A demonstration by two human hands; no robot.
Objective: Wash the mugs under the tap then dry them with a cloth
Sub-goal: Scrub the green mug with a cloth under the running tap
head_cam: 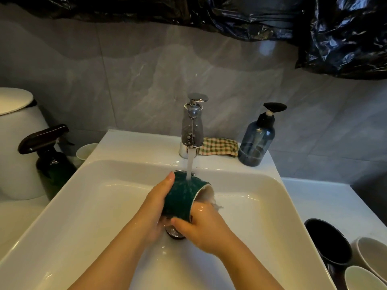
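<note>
Fingers [170,179] of left hand [156,208] curl round base of dark green ceramic mug [181,198]; right hand [202,229] grips near rim. Mug lies tilted, mouth to right, under water from chrome tap [192,126], over white sink [104,206]. Green-and-beige checked cloth [217,146] behind tap.

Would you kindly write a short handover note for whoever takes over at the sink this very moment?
Left hand: grips the green mug at its base end.
Right hand: grips the same mug at its rim end, thumb outside.
Things: the mug lies on its side over the sink, under the running tap. Checked cloth sits beside the tap's base. A black mug and two white mugs sit at right.
Done: green mug's rinse under way.
Left: finish it, wash the others if unwashed, dry all with the cloth.
</note>
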